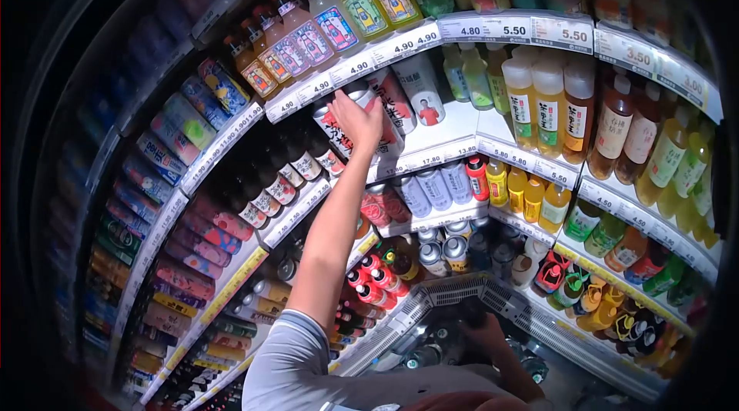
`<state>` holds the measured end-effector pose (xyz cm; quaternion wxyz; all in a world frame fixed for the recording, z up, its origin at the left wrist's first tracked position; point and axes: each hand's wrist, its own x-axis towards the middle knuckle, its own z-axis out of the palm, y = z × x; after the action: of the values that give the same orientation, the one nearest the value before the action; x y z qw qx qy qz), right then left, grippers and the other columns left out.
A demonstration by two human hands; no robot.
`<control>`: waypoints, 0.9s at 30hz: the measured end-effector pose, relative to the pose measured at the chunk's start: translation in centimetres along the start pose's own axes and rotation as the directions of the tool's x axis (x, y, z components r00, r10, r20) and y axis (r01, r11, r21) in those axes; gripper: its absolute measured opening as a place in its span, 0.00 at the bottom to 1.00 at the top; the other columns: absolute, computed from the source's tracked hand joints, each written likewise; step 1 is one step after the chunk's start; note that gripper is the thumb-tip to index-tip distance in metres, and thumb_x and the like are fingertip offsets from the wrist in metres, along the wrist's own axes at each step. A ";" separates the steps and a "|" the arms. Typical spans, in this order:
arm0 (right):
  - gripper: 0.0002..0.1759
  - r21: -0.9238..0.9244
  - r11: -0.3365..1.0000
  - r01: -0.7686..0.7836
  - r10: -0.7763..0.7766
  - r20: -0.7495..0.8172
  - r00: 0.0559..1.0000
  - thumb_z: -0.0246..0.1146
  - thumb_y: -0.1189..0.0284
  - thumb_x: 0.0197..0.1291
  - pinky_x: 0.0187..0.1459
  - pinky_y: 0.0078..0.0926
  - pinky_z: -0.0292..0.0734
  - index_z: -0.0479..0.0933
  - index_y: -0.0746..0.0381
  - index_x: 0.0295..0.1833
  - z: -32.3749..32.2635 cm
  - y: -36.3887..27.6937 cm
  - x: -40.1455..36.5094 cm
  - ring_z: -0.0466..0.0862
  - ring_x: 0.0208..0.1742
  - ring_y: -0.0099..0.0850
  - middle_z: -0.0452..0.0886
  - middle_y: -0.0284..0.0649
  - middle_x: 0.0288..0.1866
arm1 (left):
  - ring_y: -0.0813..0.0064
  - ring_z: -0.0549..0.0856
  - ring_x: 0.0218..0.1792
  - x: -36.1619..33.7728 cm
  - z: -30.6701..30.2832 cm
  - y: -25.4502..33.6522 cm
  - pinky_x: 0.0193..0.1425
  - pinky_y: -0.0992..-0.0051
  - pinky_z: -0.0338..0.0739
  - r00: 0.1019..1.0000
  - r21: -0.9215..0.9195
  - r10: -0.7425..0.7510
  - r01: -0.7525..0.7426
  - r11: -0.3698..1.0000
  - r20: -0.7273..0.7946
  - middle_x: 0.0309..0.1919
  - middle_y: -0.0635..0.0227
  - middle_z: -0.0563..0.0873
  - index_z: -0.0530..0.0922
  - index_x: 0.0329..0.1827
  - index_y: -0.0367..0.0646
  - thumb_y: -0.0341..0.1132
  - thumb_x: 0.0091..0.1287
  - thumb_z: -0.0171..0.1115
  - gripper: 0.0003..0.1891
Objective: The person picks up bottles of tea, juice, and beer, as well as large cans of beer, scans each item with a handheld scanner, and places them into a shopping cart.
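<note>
My left hand (358, 122) reaches up to a mid-height shelf, with its fingers closed around the upper part of a large can (329, 132) with a white, black and red label. Beside that can stand another large red-and-black can (391, 95) and a tall white can (422, 95). Low down, in dim light, my right hand (486, 332) is closed on a dark bottle (469, 311) above the dark bin at the bottom of the cooler. Shadow hides most of the bottle and the fingertips.
Curved shelves surround me, lined with drinks and price strips (431, 155). Juice bottles (331, 18) stand above my left hand. Tea bottles (548, 103) are to the right. A white slatted rim (392, 319) borders the low bin, where several bottles lie.
</note>
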<state>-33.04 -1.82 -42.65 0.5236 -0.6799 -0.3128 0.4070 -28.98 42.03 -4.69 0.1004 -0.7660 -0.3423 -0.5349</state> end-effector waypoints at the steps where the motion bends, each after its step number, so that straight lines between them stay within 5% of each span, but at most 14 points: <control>1: 0.20 0.011 0.998 -0.069 0.069 0.002 0.998 0.77 0.61 0.53 0.42 0.37 0.81 0.85 0.65 0.45 -0.1 0.2 0.0 0.91 0.39 0.40 0.89 0.46 0.34 | 0.43 0.74 0.63 -0.8 -0.2 0.3 0.78 0.52 0.57 0.996 -0.092 0.014 -0.022 0.996 -0.089 0.58 0.41 0.77 0.63 0.67 0.25 0.41 0.53 0.79 0.44; 3: 0.20 0.036 0.997 -0.074 0.074 0.018 0.997 0.77 0.62 0.53 0.42 0.38 0.81 0.85 0.66 0.45 -0.2 0.8 0.5 0.90 0.39 0.39 0.89 0.46 0.34 | 0.45 0.69 0.70 -2.5 -1.6 1.2 0.77 0.55 0.61 0.991 -0.301 -0.033 -0.009 0.954 -0.133 0.68 0.41 0.69 0.56 0.77 0.30 0.37 0.50 0.82 0.54; 6: 0.20 0.036 0.998 -0.055 0.054 0.019 0.998 0.77 0.62 0.53 0.42 0.38 0.80 0.84 0.66 0.45 0.2 0.6 0.9 0.90 0.39 0.39 0.88 0.47 0.35 | 0.47 0.68 0.72 -5.6 -2.5 1.4 0.78 0.58 0.59 0.970 -0.340 0.081 -0.159 0.927 -0.231 0.68 0.43 0.70 0.57 0.77 0.32 0.38 0.48 0.83 0.55; 8: 0.21 0.111 0.993 -0.029 0.027 0.013 1.000 0.77 0.61 0.54 0.43 0.38 0.81 0.85 0.65 0.46 -0.2 -1.5 0.5 0.90 0.40 0.40 0.88 0.47 0.35 | 0.54 0.75 0.68 -7.7 -3.5 2.4 0.74 0.61 0.66 0.981 -0.495 -0.026 -0.075 0.866 -0.193 0.66 0.49 0.73 0.63 0.73 0.33 0.37 0.45 0.86 0.52; 11: 0.22 0.040 0.993 0.113 -0.113 -0.005 0.994 0.78 0.59 0.54 0.45 0.38 0.81 0.85 0.64 0.47 0.3 -1.1 0.8 0.90 0.41 0.41 0.89 0.47 0.37 | 0.55 0.81 0.61 -8.8 -4.5 1.8 0.69 0.62 0.73 0.986 -0.431 0.130 -0.163 0.888 -0.104 0.58 0.57 0.81 0.72 0.67 0.38 0.35 0.42 0.87 0.46; 15: 0.24 0.056 0.998 -0.001 -0.002 0.048 0.999 0.78 0.58 0.54 0.47 0.38 0.82 0.86 0.62 0.49 0.4 -2.0 -0.1 0.90 0.44 0.41 0.89 0.46 0.40 | 0.63 0.80 0.61 -9.9 -7.6 1.5 0.68 0.64 0.73 0.969 -0.450 0.199 -0.244 0.859 -0.146 0.58 0.58 0.80 0.71 0.65 0.38 0.34 0.44 0.88 0.44; 16: 0.23 0.157 0.983 0.094 -0.102 0.040 0.994 0.79 0.57 0.54 0.48 0.36 0.82 0.86 0.61 0.48 1.2 0.1 0.3 0.90 0.42 0.35 0.90 0.43 0.39 | 0.66 0.79 0.61 -10.4 -9.3 1.8 0.68 0.65 0.73 0.977 -0.472 0.180 -0.214 0.855 -0.117 0.60 0.59 0.78 0.69 0.67 0.38 0.33 0.46 0.87 0.45; 18: 0.25 0.208 0.978 -0.029 0.003 0.128 0.992 0.80 0.58 0.53 0.51 0.34 0.81 0.86 0.61 0.52 1.0 -0.3 -0.3 0.89 0.43 0.31 0.90 0.39 0.41 | 0.67 0.79 0.61 -12.0 -13.4 2.6 0.68 0.65 0.74 0.982 -0.467 0.152 -0.188 0.864 -0.115 0.62 0.60 0.75 0.65 0.70 0.39 0.29 0.47 0.86 0.47; 20: 0.27 0.243 0.964 -0.109 0.109 0.013 0.994 0.79 0.61 0.55 0.54 0.31 0.80 0.83 0.62 0.57 1.4 -2.5 -1.9 0.87 0.48 0.27 0.89 0.37 0.48 | 0.66 0.78 0.61 -14.7 -17.3 3.0 0.70 0.64 0.72 0.996 -0.687 -0.088 0.059 0.724 -0.006 0.61 0.59 0.75 0.62 0.71 0.36 0.30 0.46 0.86 0.51; 21: 0.31 0.376 0.920 -0.113 0.065 0.137 0.988 0.79 0.63 0.56 0.57 0.32 0.80 0.79 0.65 0.62 2.0 -1.5 -1.5 0.86 0.53 0.30 0.86 0.40 0.55 | 0.67 0.78 0.59 -16.3 -18.9 1.7 0.67 0.64 0.73 0.988 -0.650 -0.144 0.145 0.746 0.055 0.61 0.60 0.74 0.58 0.73 0.38 0.28 0.46 0.85 0.53; 22: 0.35 0.504 0.852 -0.138 0.011 0.246 0.969 0.78 0.66 0.58 0.60 0.32 0.79 0.74 0.67 0.67 2.6 -0.4 -1.1 0.84 0.59 0.32 0.84 0.42 0.61 | 0.69 0.79 0.56 -17.8 -20.5 1.9 0.64 0.65 0.76 0.951 -0.741 -0.270 0.288 0.606 0.148 0.58 0.61 0.75 0.61 0.71 0.40 0.28 0.46 0.85 0.49; 24: 0.30 0.665 0.739 -0.109 -0.144 0.313 0.939 0.72 0.69 0.64 0.61 0.34 0.79 0.74 0.64 0.70 3.7 -2.2 -0.9 0.85 0.59 0.30 0.83 0.45 0.64 | 0.70 0.81 0.53 -21.5 -24.7 2.0 0.62 0.66 0.77 0.828 -0.676 -0.437 0.547 0.494 0.351 0.56 0.63 0.77 0.66 0.68 0.41 0.28 0.46 0.85 0.45; 27: 0.38 0.737 0.580 -0.346 -0.184 0.533 0.826 0.68 0.69 0.68 0.64 0.43 0.79 0.62 0.64 0.79 5.6 -3.8 -0.8 0.83 0.63 0.41 0.71 0.49 0.76 | 0.71 0.81 0.53 -27.6 -30.3 0.7 0.62 0.66 0.77 0.800 -0.510 -0.448 0.599 0.617 0.399 0.54 0.64 0.79 0.69 0.65 0.40 0.32 0.42 0.87 0.45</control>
<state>-38.35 1.09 -39.45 0.6389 -0.2290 -0.1969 0.7075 -56.65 14.30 -16.69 -0.3560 -0.6774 -0.3683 -0.5280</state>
